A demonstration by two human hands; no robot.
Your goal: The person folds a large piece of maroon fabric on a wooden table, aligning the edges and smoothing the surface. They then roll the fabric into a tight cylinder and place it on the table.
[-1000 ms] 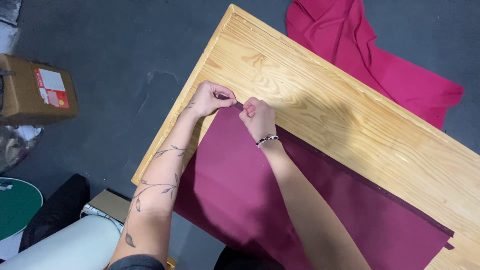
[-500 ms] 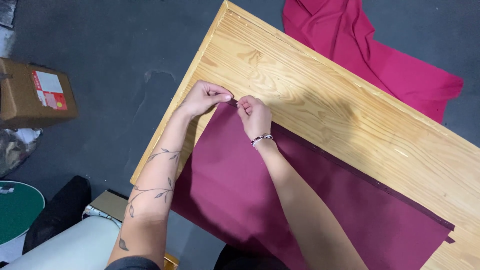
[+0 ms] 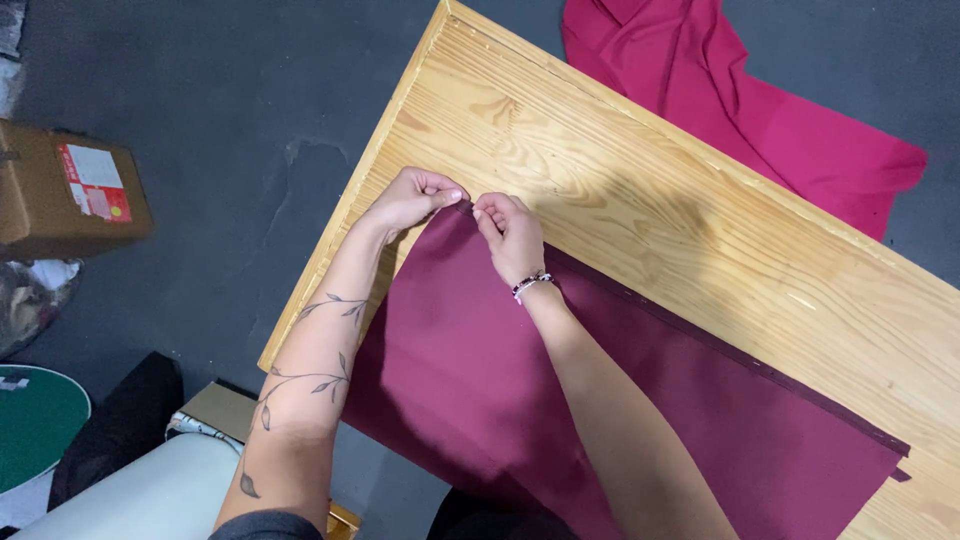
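Observation:
A dark maroon sheet of fabric lies flat on a light wooden table and hangs over its near edge. My left hand and my right hand meet at the sheet's far left corner. Both pinch that corner between thumb and fingers, almost touching each other. A beaded bracelet sits on my right wrist. My left forearm crosses the table's left edge.
A brighter pink cloth hangs off the table's far side onto the dark floor. A cardboard box stands on the floor at left. A green round object and a white roll lie at lower left.
Both hands stay pinched on the fabric corner; the fingers shift only slightly. The view has drifted a little.

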